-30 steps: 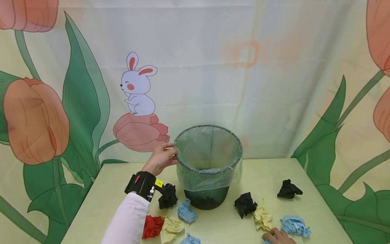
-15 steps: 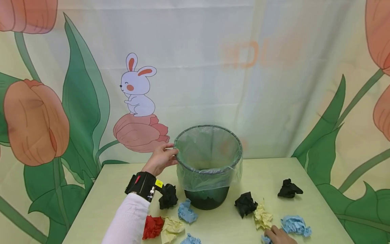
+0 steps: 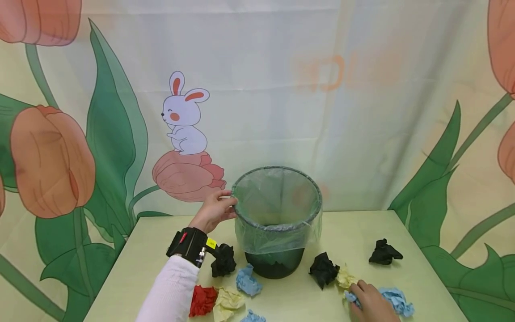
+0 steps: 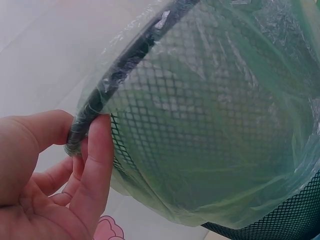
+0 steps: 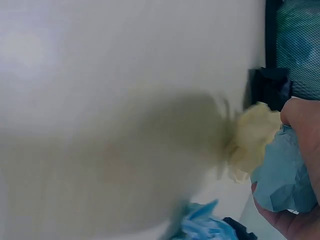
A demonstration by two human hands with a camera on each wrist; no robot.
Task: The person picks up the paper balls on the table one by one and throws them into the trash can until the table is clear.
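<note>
My left hand (image 3: 213, 211) pinches the left rim of a dark mesh wastebasket (image 3: 275, 264), thumb and fingers on either side of it. A thin, see-through green bin liner (image 4: 200, 130) is folded over that rim. My right hand (image 3: 372, 303) grips a crumpled blue paper ball (image 5: 284, 175), part of it hidden by the fingers. Just beyond that hand lies a yellow paper ball (image 3: 345, 277), which it partly overlaps in the head view. A black paper ball (image 3: 323, 269) sits left of the yellow one, beside the basket.
Another blue paper ball (image 3: 396, 300) lies right of my right hand, with a black one (image 3: 385, 252) farther back. Around my left forearm are red (image 3: 203, 301), yellow (image 3: 228, 304), blue (image 3: 248, 280) and black (image 3: 223, 260) paper balls. A printed cloth backdrop (image 3: 257, 89) rises behind the table.
My right hand has moved forward from the table's front, carrying the blue paper ball up to the yellow one. The left hand stays on the rim.
</note>
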